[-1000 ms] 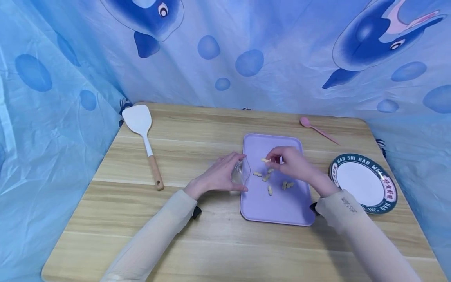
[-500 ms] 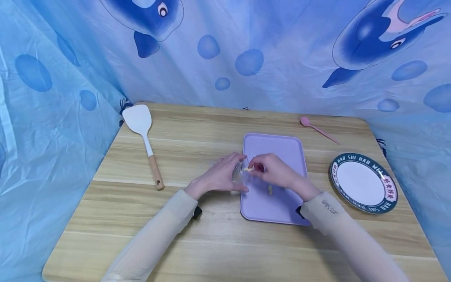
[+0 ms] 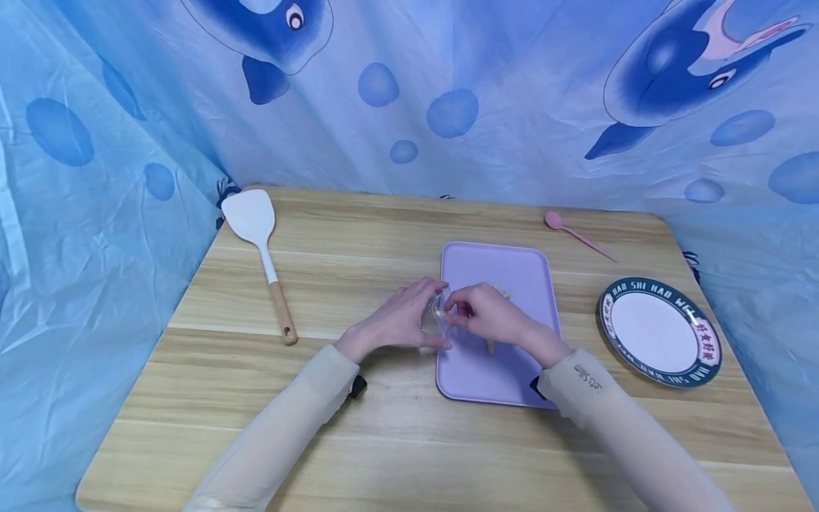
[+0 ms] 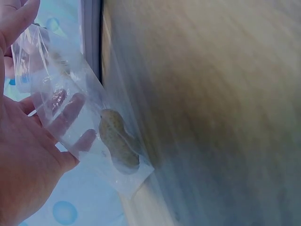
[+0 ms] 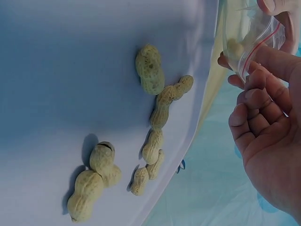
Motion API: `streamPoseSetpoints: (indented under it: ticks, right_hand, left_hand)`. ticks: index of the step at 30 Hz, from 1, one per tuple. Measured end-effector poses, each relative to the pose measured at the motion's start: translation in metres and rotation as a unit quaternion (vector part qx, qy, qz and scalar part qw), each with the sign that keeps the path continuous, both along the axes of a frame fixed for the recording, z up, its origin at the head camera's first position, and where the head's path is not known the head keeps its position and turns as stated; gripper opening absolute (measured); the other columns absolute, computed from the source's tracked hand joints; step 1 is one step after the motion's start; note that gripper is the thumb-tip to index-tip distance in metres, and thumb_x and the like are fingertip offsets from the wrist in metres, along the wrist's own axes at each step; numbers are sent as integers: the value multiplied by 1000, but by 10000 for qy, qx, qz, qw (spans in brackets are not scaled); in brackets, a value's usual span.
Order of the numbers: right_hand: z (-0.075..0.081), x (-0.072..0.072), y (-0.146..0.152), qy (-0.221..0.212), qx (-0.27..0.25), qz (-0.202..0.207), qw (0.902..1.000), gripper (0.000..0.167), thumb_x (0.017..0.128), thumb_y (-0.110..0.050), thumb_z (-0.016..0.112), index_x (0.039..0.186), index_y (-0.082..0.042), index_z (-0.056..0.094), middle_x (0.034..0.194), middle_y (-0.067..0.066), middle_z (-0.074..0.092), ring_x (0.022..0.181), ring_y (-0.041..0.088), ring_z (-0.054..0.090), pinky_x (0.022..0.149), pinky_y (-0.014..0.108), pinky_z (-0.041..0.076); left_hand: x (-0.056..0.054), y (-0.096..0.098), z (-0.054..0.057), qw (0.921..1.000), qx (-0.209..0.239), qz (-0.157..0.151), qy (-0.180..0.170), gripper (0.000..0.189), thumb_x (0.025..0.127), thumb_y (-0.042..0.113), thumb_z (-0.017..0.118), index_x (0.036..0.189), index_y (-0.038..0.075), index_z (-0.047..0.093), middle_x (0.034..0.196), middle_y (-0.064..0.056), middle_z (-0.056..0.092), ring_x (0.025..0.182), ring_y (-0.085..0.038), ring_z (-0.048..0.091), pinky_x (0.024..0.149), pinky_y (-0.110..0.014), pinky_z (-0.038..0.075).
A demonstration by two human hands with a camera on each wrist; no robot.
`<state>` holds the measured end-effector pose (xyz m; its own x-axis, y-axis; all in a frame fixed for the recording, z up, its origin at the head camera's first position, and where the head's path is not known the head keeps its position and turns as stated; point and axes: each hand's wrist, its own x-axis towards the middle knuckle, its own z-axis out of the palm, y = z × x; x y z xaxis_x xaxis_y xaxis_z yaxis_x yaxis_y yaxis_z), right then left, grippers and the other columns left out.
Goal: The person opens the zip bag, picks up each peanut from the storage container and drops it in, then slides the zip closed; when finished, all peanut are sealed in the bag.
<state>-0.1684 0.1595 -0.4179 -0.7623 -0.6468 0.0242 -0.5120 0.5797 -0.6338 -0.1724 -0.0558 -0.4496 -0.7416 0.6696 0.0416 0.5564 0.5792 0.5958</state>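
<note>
My left hand (image 3: 409, 313) grips a clear zip bag (image 4: 89, 108) by its top edges, thumb and fingers spread round the mouth. Through the plastic, in the left wrist view, one peanut (image 4: 117, 139) lies at the bottom corner, and a blurred second peanut (image 4: 59, 62) is higher up. My right hand (image 3: 489, 313) has its fingertips at the bag's red-lined mouth, beside the upper peanut (image 5: 235, 47); I cannot tell whether they pinch it. Several loose peanuts (image 5: 160, 108) lie on the purple tray (image 3: 495, 263), partly hidden by my right hand in the head view.
A white spatula (image 3: 252, 217) with a wooden handle lies at the left of the table (image 3: 358, 242). At the right are a green-rimmed plate (image 3: 655, 334) and, farther back, a pink spoon (image 3: 569, 227). A blue printed curtain (image 3: 512, 142) hangs behind the table.
My right hand has brought a peanut from over the tray leftward to the bag's mouth, its fingertips now at the opening. The left hand and bag stay in place.
</note>
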Motion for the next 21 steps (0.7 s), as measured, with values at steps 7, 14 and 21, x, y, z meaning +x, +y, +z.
streamPoseSetpoints:
  ticks: [7, 14, 21]
  right_hand:
    - [1, 0, 1, 32, 10, -89, 10000, 16, 89, -13, 77, 102, -5, 73, 66, -8, 56, 56, 7, 51, 54, 25, 45]
    - [2, -1, 6, 160, -155, -98, 9997, 17, 89, -13, 77, 102, -3, 73, 68, -7, 56, 59, 8, 50, 57, 26, 45]
    - [6, -2, 19, 216, -263, -281, 9990, 17, 87, -11, 78, 102, -3, 73, 71, -6, 58, 61, 11, 51, 59, 27, 46]
  left_hand:
    - [1, -1, 0, 10000, 20, 12, -3, 102, 72, 55, 84, 150, 10, 37, 142, -7, 49, 129, -17, 46, 107, -49, 35]
    - [1, -2, 0, 10000, -20, 40, -11, 102, 72, 55, 84, 150, 10, 36, 142, -6, 48, 130, -18, 46, 108, -49, 34]
    - [0, -3, 1, 9999, -54, 94, 26, 103, 71, 56, 84, 151, 11, 36, 140, -5, 49, 126, -18, 48, 109, -48, 34]
